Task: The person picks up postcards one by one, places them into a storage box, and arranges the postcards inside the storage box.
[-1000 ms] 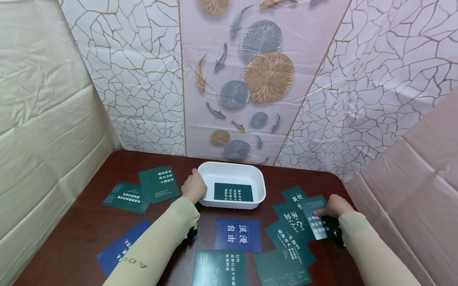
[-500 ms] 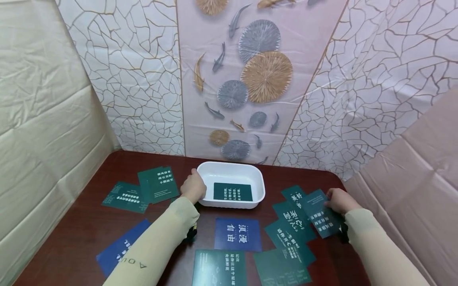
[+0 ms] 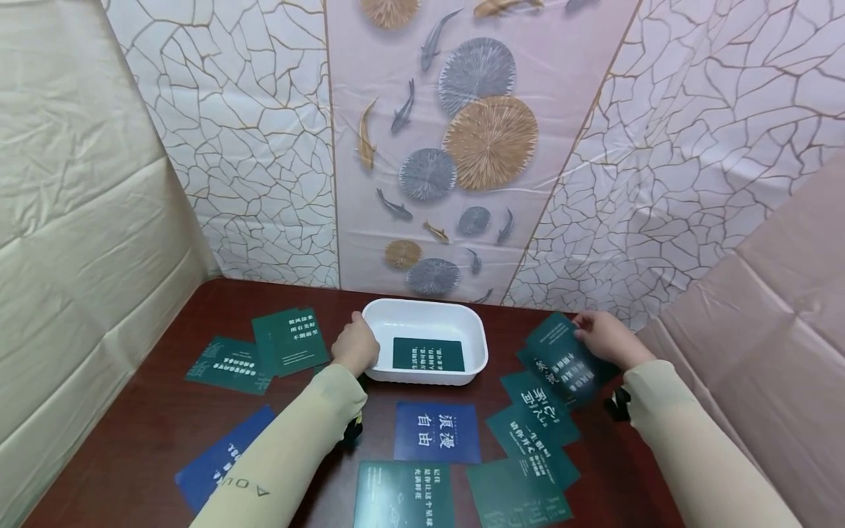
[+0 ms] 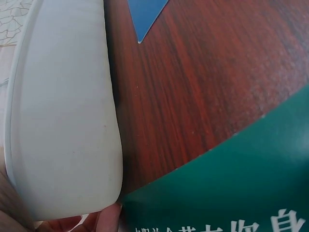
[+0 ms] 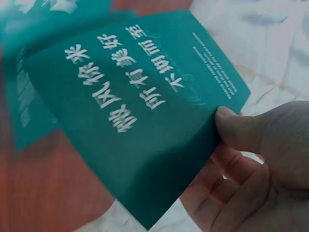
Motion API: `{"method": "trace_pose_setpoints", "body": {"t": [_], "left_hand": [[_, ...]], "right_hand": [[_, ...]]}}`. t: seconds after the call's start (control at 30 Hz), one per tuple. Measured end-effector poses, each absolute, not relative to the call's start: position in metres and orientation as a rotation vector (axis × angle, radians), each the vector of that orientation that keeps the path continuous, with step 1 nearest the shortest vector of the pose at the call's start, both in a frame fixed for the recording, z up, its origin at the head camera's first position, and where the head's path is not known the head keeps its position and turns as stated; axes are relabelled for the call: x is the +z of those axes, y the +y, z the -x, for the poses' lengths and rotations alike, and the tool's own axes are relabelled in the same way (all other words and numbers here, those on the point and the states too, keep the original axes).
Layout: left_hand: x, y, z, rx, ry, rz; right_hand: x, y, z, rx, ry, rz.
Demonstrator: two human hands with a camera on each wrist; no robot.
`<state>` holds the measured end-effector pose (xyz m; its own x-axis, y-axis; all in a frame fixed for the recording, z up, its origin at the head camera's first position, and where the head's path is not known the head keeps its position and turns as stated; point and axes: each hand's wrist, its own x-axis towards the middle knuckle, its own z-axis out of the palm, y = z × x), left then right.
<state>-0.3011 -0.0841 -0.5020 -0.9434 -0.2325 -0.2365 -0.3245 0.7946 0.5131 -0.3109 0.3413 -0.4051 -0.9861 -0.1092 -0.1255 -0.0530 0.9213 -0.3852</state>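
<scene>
My right hand (image 3: 609,339) pinches a green card with white lettering (image 5: 125,106) by its edge, thumb on the printed face and fingers behind. In the head view this card overlaps the far end of a row of green cards (image 3: 531,425) on the right. My left hand (image 3: 356,345) grips the left end of a white plastic tray (image 3: 422,378); in the left wrist view its fingertips (image 4: 108,220) show at the lower edge of the tray. One green card (image 3: 429,354) lies inside the tray.
On the dark red table (image 3: 132,440), green cards (image 3: 293,341) lie back left and a blue card (image 3: 224,462) lies partly under my left sleeve. Another blue card (image 3: 437,433) and a green card (image 3: 404,495) lie in front of the tray. Patterned cloth (image 3: 422,242) hangs behind.
My right hand has lifted the green card and moved it up and left, from the right of the row to over its far end. The left hand stays at the tray.
</scene>
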Motion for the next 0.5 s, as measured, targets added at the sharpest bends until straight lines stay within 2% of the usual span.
{"method": "trace_pose_setpoints", "body": {"t": [0.27, 0.5], "left_hand": [[-0.504, -0.085, 0.302, 0.862, 2.837, 0.441], [-0.507, -0.084, 0.304, 0.866, 2.835, 0.446]], "right_hand": [[-0.386, 0.289, 0.316, -0.858, 2.934, 0.362], [-0.39, 0.248, 0.325, -1.127, 2.925, 0.372]]}}
